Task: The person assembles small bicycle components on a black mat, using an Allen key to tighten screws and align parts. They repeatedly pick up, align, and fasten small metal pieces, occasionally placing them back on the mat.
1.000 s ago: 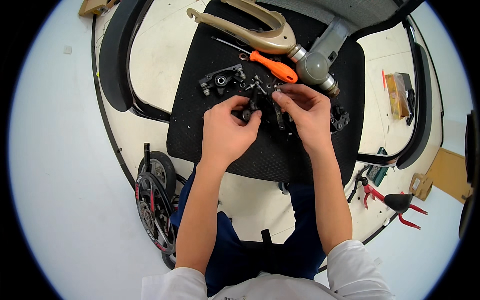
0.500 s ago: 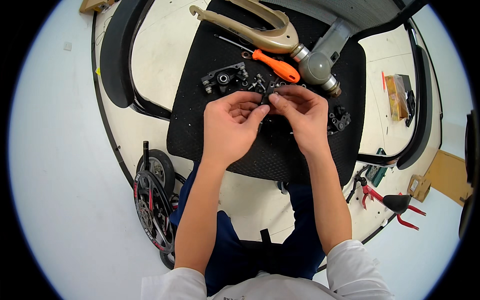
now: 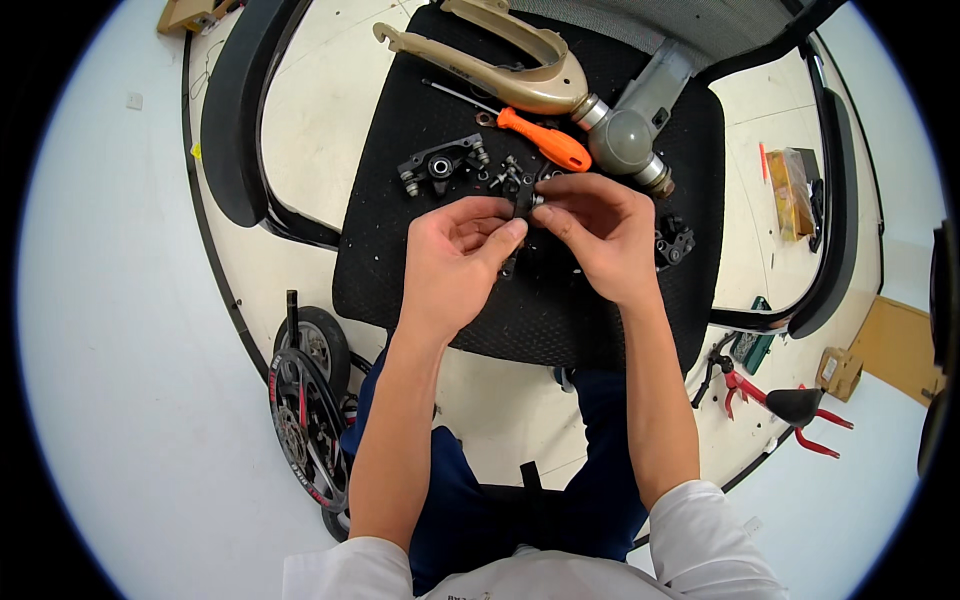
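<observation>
My left hand (image 3: pixel 450 262) pinches a small black metal bracket (image 3: pixel 524 196) between thumb and fingers, above the black chair seat (image 3: pixel 560 330). My right hand (image 3: pixel 612 240) is closed at the bracket's right side, thumb and forefinger on a small silvery bolt (image 3: pixel 538 200) that meets the bracket. The fingertips hide part of both. Just beyond lie several loose bolts (image 3: pixel 508 172). A black disc brake caliper (image 3: pixel 440 166) rests to the left of them, and another black caliper part (image 3: pixel 675 243) sits right of my right hand.
An orange-handled screwdriver (image 3: pixel 545 140) lies beyond my hands, beside a beige bicycle fork (image 3: pixel 530 90) with a grey rounded joint (image 3: pixel 622 140). Chair armrests (image 3: pixel 232 120) flank the seat. Wheels (image 3: pixel 312 420) stand on the floor at left, a red frame part (image 3: pixel 745 385) at right.
The black bracket has turned more upright in my left fingers, and the silvery bolt at its side now shows. My right fingertips have shifted slightly down. The seat and its contents appear slightly further left.
</observation>
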A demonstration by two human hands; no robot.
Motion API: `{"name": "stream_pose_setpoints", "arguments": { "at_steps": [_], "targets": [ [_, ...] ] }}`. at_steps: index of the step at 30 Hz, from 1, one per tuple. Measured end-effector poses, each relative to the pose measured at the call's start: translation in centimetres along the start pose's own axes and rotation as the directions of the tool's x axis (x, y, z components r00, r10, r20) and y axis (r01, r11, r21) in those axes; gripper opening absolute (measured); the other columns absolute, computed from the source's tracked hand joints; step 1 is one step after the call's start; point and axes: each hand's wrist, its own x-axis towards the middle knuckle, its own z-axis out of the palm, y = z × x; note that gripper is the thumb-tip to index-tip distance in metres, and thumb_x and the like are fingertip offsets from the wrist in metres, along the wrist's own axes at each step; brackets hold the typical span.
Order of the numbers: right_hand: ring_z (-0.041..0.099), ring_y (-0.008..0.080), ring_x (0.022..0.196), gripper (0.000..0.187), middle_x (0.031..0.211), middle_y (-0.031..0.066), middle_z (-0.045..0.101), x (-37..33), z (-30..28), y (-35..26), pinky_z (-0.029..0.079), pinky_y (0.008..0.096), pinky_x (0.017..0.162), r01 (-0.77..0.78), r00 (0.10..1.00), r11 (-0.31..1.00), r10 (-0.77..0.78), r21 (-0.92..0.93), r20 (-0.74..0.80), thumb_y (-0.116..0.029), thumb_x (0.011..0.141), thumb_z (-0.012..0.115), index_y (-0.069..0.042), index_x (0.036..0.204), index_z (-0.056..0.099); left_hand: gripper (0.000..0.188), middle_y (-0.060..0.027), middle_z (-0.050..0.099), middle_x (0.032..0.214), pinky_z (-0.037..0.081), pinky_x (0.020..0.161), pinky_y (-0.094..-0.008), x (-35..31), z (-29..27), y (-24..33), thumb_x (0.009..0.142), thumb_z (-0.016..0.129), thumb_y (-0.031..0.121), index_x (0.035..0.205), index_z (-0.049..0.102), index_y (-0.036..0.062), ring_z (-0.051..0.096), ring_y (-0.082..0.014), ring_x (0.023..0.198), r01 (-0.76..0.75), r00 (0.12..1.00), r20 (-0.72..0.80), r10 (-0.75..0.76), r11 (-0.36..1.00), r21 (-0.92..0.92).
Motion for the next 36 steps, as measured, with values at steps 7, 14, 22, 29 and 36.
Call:
{"name": "stream_pose_setpoints", "arguments": {
  "at_steps": [7, 14, 22, 29, 36],
  "targets": [
    [0.069, 0.014, 0.081, 0.015, 0.092, 0.011, 0.07, 0.0, -0.2, 0.1, 0.056, 0.0253, 0.076, -0.209, 0.978, 0.976, 0.208, 0.066, 0.03, 0.003, 0.084, 0.07, 0.006, 0.098, 0.067, 0.018, -0.0061, 0.068, 0.082, 0.05, 0.062, -0.0187, 0.3, 0.0, -0.7, 0.085, 0.071, 0.003, 0.099, 0.067, -0.0063, 0.063, -0.007, 0.071, -0.175, 0.984, -0.006, 0.177, 0.978, 0.115],
    [0.065, 0.0121, 0.078, 0.011, 0.09, 0.0087, 0.068, -0.2, 0.1, 0.2, 0.054, 0.0265, 0.076, -0.003, 0.999, 0.999, 0.004, 0.039, -0.036, -0.001, 0.087, 0.068, 0.005, 0.095, 0.066, 0.016, -0.008, 0.069, 0.082, 0.052, 0.065, -0.02, 0.4, 0.2, -0.9, 0.084, 0.07, 0.001, 0.098, 0.067, -0.0073, 0.064, -0.0081, 0.072, -0.177, 0.984, -0.013, 0.179, 0.978, 0.108],
    [0.061, 0.0091, 0.074, 0.014, 0.084, 0.0056, 0.065, -0.2, -0.3, 0.6, 0.05, 0.0235, 0.066, -0.072, 0.995, 0.996, 0.075, -0.043, 0.069, -0.01, 0.091, 0.066, 0.002, 0.097, 0.063, 0.015, -0.0074, 0.068, 0.081, 0.052, 0.064, -0.02, 0.5, 0.1, -0.8, 0.085, 0.07, 0.001, 0.097, 0.067, -0.0074, 0.063, -0.0082, 0.071, -0.174, 0.984, -0.018, 0.178, 0.976, 0.128],
    [0.057, 0.0083, 0.066, 0.025, 0.077, 0.0021, 0.06, 0.2, -0.5, 0.9, 0.048, 0.0228, 0.061, -0.252, 0.967, 0.963, 0.248, 0.098, 0.053, -0.023, 0.1, 0.055, 0.0, 0.091, 0.06, 0.015, -0.007, 0.068, 0.08, 0.051, 0.063, -0.0197, 0.4, 0.4, -0.7, 0.085, 0.07, 0.001, 0.097, 0.067, -0.0074, 0.062, -0.0073, 0.07, -0.186, 0.982, -0.011, 0.189, 0.976, 0.113],
    [0.057, 0.0093, 0.073, 0.018, 0.09, 0.0061, 0.059, -0.3, 1.2, 0.0, 0.049, 0.0225, 0.065, -0.005, 0.999, 1.0, 0.006, 0.025, -0.046, -0.017, 0.098, 0.056, 0.0, 0.1, 0.056, 0.015, -0.0052, 0.067, 0.082, 0.049, 0.059, -0.0186, 0.5, 0.1, -1.0, 0.085, 0.07, 0.0, 0.098, 0.067, -0.0066, 0.059, -0.0045, 0.068, -0.27, 0.958, -0.046, 0.281, 0.947, 0.174]
  ]
}}
